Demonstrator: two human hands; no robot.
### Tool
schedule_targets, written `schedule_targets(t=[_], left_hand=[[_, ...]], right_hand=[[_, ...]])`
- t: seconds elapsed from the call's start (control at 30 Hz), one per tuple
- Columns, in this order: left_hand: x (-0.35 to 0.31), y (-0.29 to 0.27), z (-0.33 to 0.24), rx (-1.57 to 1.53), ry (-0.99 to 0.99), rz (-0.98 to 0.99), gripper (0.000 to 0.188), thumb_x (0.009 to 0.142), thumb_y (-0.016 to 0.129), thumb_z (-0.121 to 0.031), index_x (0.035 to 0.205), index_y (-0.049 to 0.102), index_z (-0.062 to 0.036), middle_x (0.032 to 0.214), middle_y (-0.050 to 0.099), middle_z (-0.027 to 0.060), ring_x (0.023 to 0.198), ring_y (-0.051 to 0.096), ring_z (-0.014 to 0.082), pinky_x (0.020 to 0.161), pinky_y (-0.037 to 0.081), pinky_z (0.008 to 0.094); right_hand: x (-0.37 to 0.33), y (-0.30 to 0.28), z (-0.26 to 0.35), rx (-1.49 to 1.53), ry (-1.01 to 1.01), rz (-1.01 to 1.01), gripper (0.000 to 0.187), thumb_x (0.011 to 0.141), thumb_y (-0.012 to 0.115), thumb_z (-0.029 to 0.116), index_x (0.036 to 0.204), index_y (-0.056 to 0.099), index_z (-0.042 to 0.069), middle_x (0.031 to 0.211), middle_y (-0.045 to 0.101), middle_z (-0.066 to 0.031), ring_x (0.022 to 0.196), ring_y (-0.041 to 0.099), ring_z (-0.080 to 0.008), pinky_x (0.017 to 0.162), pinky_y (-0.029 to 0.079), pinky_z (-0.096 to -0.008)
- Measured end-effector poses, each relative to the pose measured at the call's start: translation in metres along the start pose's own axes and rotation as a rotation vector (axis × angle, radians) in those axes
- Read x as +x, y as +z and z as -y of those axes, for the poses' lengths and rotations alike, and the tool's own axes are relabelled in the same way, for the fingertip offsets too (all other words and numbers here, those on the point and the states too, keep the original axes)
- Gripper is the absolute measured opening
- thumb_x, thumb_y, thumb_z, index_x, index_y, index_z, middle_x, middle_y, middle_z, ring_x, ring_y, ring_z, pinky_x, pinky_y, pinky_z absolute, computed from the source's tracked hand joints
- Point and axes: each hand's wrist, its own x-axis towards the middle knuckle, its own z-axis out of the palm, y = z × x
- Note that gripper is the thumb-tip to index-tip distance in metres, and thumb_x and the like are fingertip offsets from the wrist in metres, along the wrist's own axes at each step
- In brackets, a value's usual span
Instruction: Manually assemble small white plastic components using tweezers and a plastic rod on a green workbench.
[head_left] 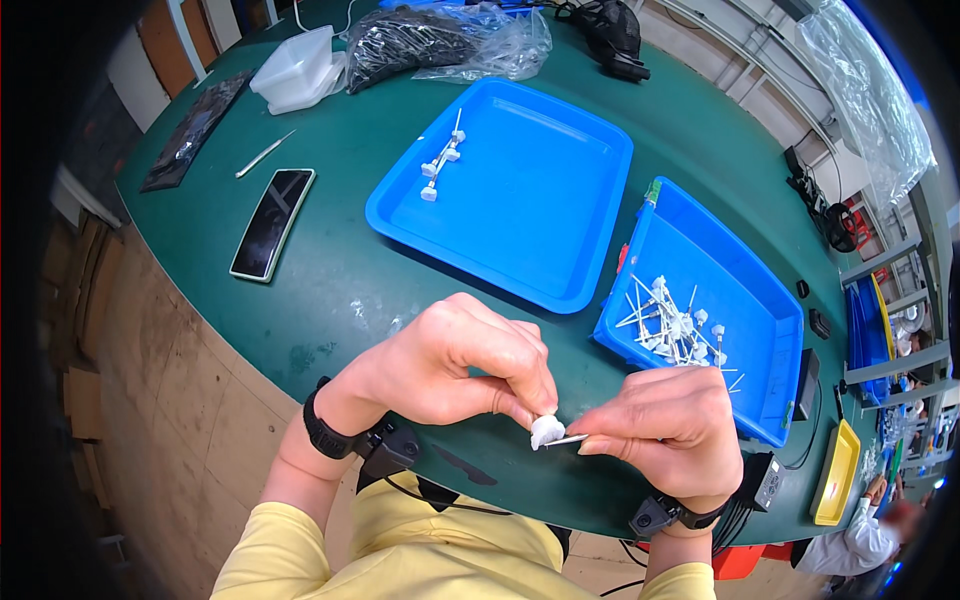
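Near the table's front edge, my left hand (465,365) is closed in a pinch on a small white part (546,430). My right hand (670,428) grips a thin, pointed, metal-coloured tool (568,440) between thumb and fingers, its tip at the white part's lower edge. Whether the tip cuts or only touches cannot be made out. Beyond my hands lies a blue tray (530,235) with a short row of white-headed, thin-stemmed pieces (443,160) at its left. Right of it, a deeper blue bin (765,350) holds a loose pile of similar pieces (675,325), partly hidden by my right hand.
On the green table (340,240), a phone (272,225) and a pen-like white tool (265,154) lie left. Clear plastic containers (297,72) and a bag of dark parts (410,48) stand behind. Cables and a small black box (762,482) are right. Another person (850,545) works far right.
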Motion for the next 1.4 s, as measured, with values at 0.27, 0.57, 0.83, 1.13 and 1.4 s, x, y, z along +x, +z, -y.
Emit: schedule_targets(t=[0.27, 0.57, 0.83, 1.13, 1.4], left_hand=[[0.0, 0.001, 0.001, 0.021, -0.021, -0.004, 0.016, 0.066, 0.07, 0.012, 0.08, 0.066, 0.0049, 0.077, 0.069, 0.0128, 0.071, 0.067, 0.0245, 0.064, 0.051, 0.0305], [-0.004, 0.005, 0.003, -0.152, -0.246, -0.196, 0.008, 0.076, 0.069, 0.009, 0.081, 0.066, 0.0039, 0.08, 0.069, 0.0103, 0.074, 0.068, 0.0162, 0.06, 0.052, 0.0252], [-0.002, 0.006, 0.005, -0.485, -0.318, -0.272, 0.01, 0.08, 0.071, 0.003, 0.082, 0.062, 0.0034, 0.079, 0.068, 0.0166, 0.065, 0.065, 0.0145, 0.05, 0.046, 0.022], [-0.004, 0.008, 0.011, -0.555, -0.312, -0.366, 0.01, 0.081, 0.069, 0.004, 0.084, 0.059, 0.0032, 0.078, 0.068, 0.0198, 0.063, 0.065, 0.0165, 0.046, 0.043, 0.0217], [-0.004, 0.005, 0.007, -0.487, -0.369, -0.29, 0.011, 0.081, 0.071, 0.0, 0.085, 0.061, 0.0016, 0.078, 0.069, 0.0137, 0.067, 0.066, 0.0133, 0.053, 0.047, 0.0208]], right_hand=[[-0.004, 0.005, 0.002, -0.103, -0.045, -0.086, 0.017, 0.063, 0.076, -0.001, 0.079, 0.072, 0.004, 0.064, 0.065, -0.0067, 0.054, 0.06, -0.0203, 0.047, 0.045, -0.029], [-0.001, 0.011, 0.009, -0.341, -0.123, -0.245, 0.022, 0.056, 0.074, 0.0, 0.078, 0.071, 0.003, 0.062, 0.064, -0.0054, 0.051, 0.058, -0.0193, 0.046, 0.044, -0.027], [0.0, 0.025, 0.0, -0.726, -0.454, -0.417, 0.029, 0.062, 0.062, -0.007, 0.09, 0.069, -0.005, 0.076, 0.065, -0.0123, 0.054, 0.057, -0.017, 0.046, 0.044, -0.0254], [0.005, 0.037, -0.008, -0.766, -0.456, -0.535, 0.03, 0.064, 0.064, -0.012, 0.093, 0.067, -0.009, 0.075, 0.064, -0.0125, 0.056, 0.057, -0.018, 0.049, 0.045, -0.0255], [0.003, 0.024, 0.007, -0.525, -0.246, -0.411, 0.022, 0.063, 0.079, 0.0, 0.083, 0.071, 0.0, 0.067, 0.065, -0.0082, 0.054, 0.058, -0.0192, 0.048, 0.043, -0.0269]])
